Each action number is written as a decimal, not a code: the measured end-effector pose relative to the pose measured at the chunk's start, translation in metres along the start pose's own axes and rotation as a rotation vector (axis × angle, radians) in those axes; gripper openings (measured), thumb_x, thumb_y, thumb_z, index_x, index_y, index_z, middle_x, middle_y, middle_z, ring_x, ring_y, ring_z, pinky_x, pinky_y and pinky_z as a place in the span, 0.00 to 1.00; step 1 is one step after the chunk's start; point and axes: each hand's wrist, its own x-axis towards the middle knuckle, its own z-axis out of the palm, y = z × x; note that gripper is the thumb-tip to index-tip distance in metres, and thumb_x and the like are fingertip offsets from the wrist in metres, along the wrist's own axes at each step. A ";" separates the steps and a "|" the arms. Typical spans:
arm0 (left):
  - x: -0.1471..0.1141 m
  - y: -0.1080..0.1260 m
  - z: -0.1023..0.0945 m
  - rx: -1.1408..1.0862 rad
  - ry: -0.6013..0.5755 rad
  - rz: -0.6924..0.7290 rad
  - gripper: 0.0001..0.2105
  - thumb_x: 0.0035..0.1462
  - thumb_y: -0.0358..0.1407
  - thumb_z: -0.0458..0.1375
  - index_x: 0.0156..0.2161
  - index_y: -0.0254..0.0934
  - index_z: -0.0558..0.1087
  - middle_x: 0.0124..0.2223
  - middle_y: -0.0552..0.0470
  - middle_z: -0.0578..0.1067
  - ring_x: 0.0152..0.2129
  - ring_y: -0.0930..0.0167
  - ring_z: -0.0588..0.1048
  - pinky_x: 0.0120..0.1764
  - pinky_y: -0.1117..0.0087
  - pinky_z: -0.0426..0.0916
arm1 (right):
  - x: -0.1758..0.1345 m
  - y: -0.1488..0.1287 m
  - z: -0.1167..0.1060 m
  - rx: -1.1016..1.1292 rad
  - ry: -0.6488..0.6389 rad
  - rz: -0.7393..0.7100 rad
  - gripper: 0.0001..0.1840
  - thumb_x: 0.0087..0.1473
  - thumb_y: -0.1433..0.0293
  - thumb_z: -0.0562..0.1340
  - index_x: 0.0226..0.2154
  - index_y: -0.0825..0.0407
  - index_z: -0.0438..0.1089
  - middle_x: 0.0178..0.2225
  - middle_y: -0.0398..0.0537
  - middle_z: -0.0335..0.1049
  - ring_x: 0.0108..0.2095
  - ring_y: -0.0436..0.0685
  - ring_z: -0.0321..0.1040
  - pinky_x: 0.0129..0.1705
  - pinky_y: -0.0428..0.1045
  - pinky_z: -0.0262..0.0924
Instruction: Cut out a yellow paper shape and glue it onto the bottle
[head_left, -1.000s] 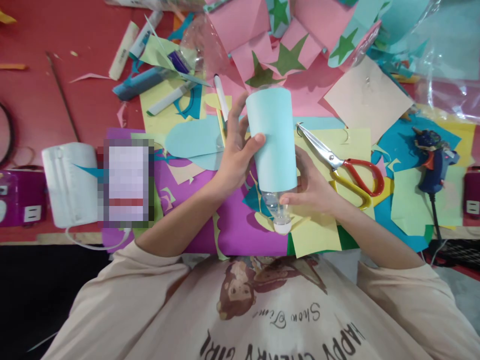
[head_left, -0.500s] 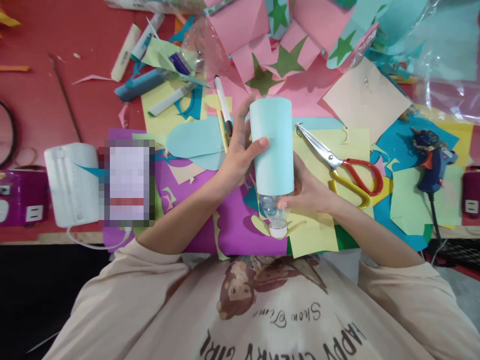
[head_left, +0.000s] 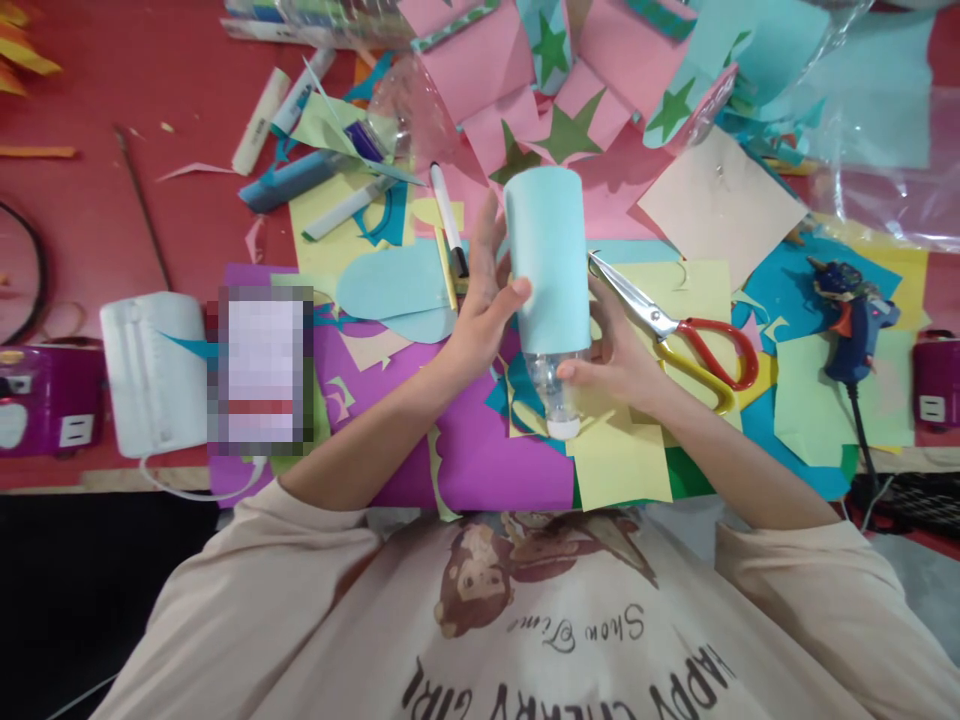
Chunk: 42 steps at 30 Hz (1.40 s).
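A clear plastic bottle [head_left: 553, 388] with a white cap [head_left: 563, 428] is wrapped in a light blue paper sleeve [head_left: 549, 260]. Its capped end points toward my body. My left hand [head_left: 487, 295] cups the sleeve's left side loosely, thumb on its edge and the fingers loosened. From the right, my right hand [head_left: 619, 350] grips the bottle near the lower edge of the sleeve, thumb over the clear part; some of its fingers are hidden behind. Scissors [head_left: 660, 325] with red and yellow handles lie just right of the bottle.
Paper sheets and scraps cover the red table [head_left: 202, 80]. A black-and-white marker [head_left: 448, 215] lies by my left hand. At right is a blue glue gun [head_left: 859, 320]; at left, a white box [head_left: 155, 375] and a blurred phone [head_left: 262, 370]. Pink paper pieces with green stars [head_left: 571, 128] stand beyond.
The bottle has risen in view, away from my body, and tilted slightly. My left fingers have loosened from around the sleeve, while my right hand keeps its grip.
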 end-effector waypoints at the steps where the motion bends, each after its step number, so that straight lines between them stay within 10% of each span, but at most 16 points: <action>1: -0.001 -0.001 0.000 0.027 0.008 0.034 0.29 0.60 0.54 0.51 0.63 0.62 0.48 0.65 0.57 0.54 0.63 0.61 0.58 0.62 0.54 0.58 | 0.002 0.002 -0.002 -0.017 0.056 -0.023 0.54 0.41 0.56 0.73 0.63 0.40 0.44 0.59 0.55 0.55 0.41 0.59 0.71 0.33 0.52 0.73; 10: -0.005 0.005 -0.006 0.257 -0.046 -0.020 0.24 0.60 0.50 0.54 0.60 0.53 0.57 0.63 0.49 0.59 0.60 0.60 0.61 0.54 0.58 0.68 | 0.016 0.000 -0.010 -0.346 0.266 -0.174 0.32 0.46 0.52 0.68 0.50 0.49 0.64 0.37 0.48 0.65 0.27 0.49 0.61 0.20 0.45 0.58; 18: -0.002 0.002 -0.010 0.240 0.013 -0.028 0.15 0.63 0.46 0.53 0.53 0.46 0.63 0.57 0.49 0.66 0.54 0.65 0.69 0.56 0.60 0.66 | 0.018 -0.001 -0.012 0.020 0.165 -0.107 0.32 0.50 0.53 0.66 0.53 0.44 0.57 0.47 0.48 0.60 0.22 0.44 0.65 0.22 0.46 0.67; 25: 0.003 0.008 -0.018 0.213 -0.114 -0.053 0.14 0.65 0.44 0.50 0.54 0.47 0.65 0.61 0.51 0.65 0.62 0.64 0.61 0.60 0.56 0.62 | 0.018 -0.002 -0.008 0.129 0.214 -0.096 0.21 0.48 0.59 0.69 0.30 0.47 0.56 0.29 0.37 0.60 0.23 0.46 0.67 0.25 0.45 0.69; 34: 0.018 0.099 -0.092 0.608 0.215 -0.187 0.11 0.59 0.34 0.54 0.46 0.42 0.74 0.45 0.56 0.78 0.44 0.67 0.77 0.51 0.57 0.70 | 0.013 -0.008 -0.009 0.039 0.168 -0.053 0.13 0.55 0.64 0.64 0.27 0.49 0.58 0.17 0.36 0.62 0.18 0.48 0.64 0.21 0.45 0.62; 38: 0.004 0.105 -0.112 0.962 0.234 -0.337 0.15 0.54 0.42 0.55 0.42 0.36 0.76 0.39 0.50 0.79 0.38 0.64 0.77 0.44 0.53 0.71 | 0.008 -0.010 -0.010 -0.041 0.149 -0.083 0.14 0.57 0.60 0.61 0.27 0.49 0.60 0.15 0.34 0.58 0.15 0.46 0.59 0.16 0.44 0.54; 42: -0.010 0.091 -0.097 0.961 -0.015 -0.516 0.14 0.54 0.46 0.54 0.39 0.40 0.75 0.36 0.56 0.77 0.34 0.66 0.76 0.39 0.60 0.72 | 0.005 -0.012 -0.009 -0.100 0.085 -0.154 0.15 0.57 0.58 0.61 0.27 0.50 0.62 0.16 0.35 0.57 0.15 0.44 0.54 0.16 0.44 0.48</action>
